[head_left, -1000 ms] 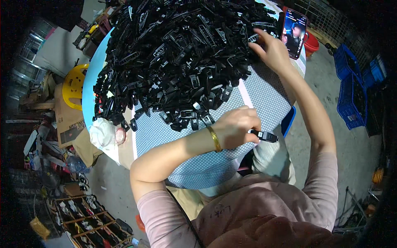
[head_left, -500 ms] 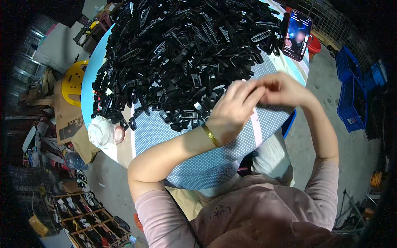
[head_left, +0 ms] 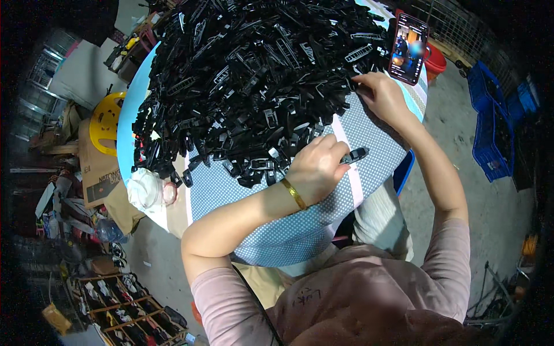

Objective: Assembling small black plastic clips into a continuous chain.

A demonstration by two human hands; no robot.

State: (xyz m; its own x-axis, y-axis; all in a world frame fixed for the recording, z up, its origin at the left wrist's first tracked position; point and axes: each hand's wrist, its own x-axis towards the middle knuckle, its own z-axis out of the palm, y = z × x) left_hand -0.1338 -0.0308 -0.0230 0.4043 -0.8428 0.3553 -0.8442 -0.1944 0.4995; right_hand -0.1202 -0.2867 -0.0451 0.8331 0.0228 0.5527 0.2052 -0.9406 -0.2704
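A large heap of black plastic clip-like pieces, some with pale glints and slotted frames, covers much of the table. My left hand is closed over the near edge of the heap, wearing a gold bracelet. From its thumb and fingertips one black clip-like piece sticks out to the right, above the dotted cloth. At the heap's right edge is my right hand, its thumb and index finger curled in on the pieces there. What lies between those fingertips blends into the dark heap.
A lit phone stands upright at the table's far right, close to my right hand. A white bundle sits at the left edge of the dotted tablecloth. Blue crates, a red bucket and a yellow stool surround the table.
My hands were together above the cloth and have parted. The right one has moved up and away to the heap's right edge. The black piece now shows in my left hand.
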